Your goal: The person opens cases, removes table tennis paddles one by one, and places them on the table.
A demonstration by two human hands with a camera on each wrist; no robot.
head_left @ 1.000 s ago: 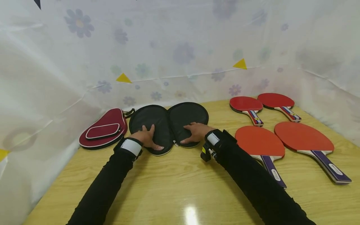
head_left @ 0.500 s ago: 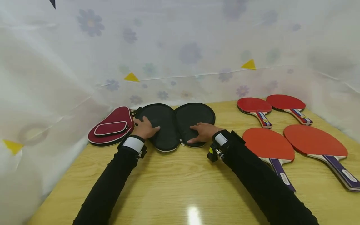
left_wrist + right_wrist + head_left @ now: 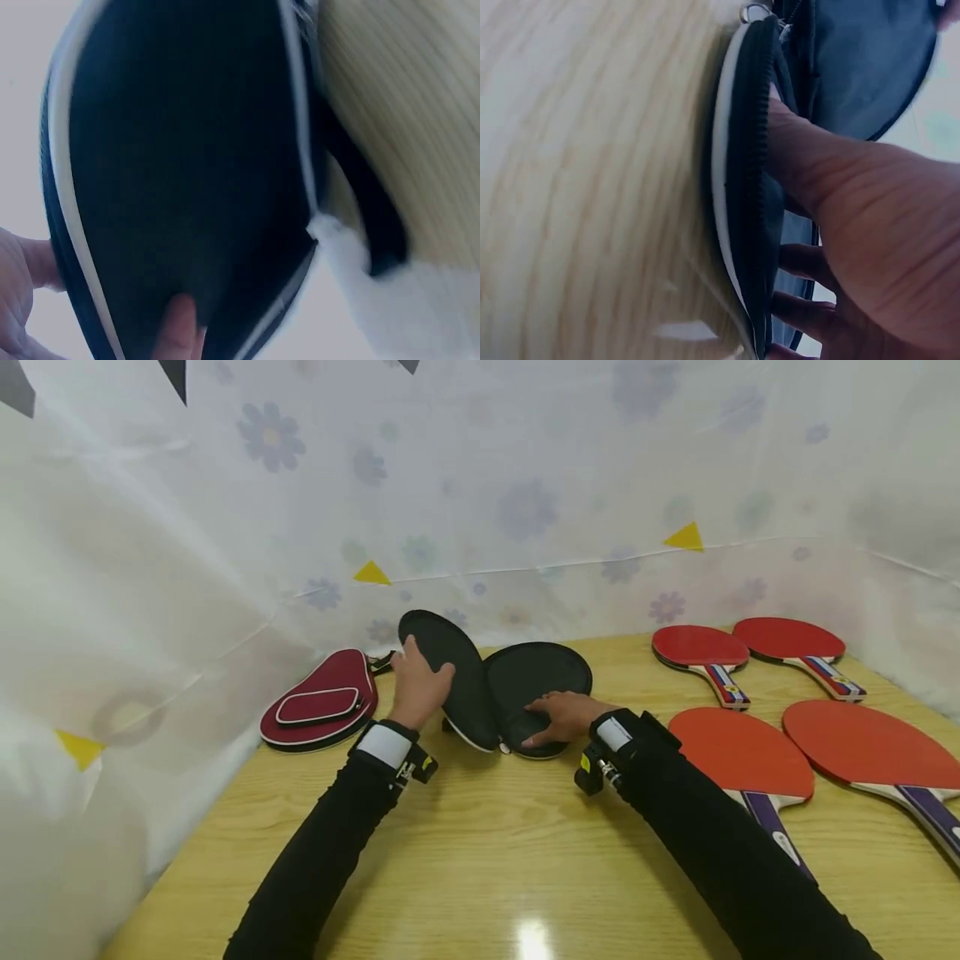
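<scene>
A black table tennis bat case (image 3: 540, 681) lies unzipped and spread out, its left half (image 3: 459, 664) raised and tilted off the table. My left hand (image 3: 418, 687) pinches the outer edge of that raised half; in the left wrist view a fingertip (image 3: 177, 330) shows against the black panel. Resting on the inside of the flat right half is my right hand (image 3: 567, 717). In the right wrist view its thumb (image 3: 799, 146) lies just inside the zipped, white-piped rim (image 3: 724, 142), with the fingers spread.
A dark red bat case (image 3: 326, 697) with a small front pocket lies left of the black one. To the right are red bats (image 3: 701, 645) at the back and larger orange-red bats (image 3: 738, 752) nearer, beside my right sleeve. A patterned curtain (image 3: 480, 502) hangs behind the wooden table (image 3: 465, 860).
My left hand has slid from the inside of the black case to its left edge and lifted that half. The right hand stays on the right half. The head view has shifted slightly.
</scene>
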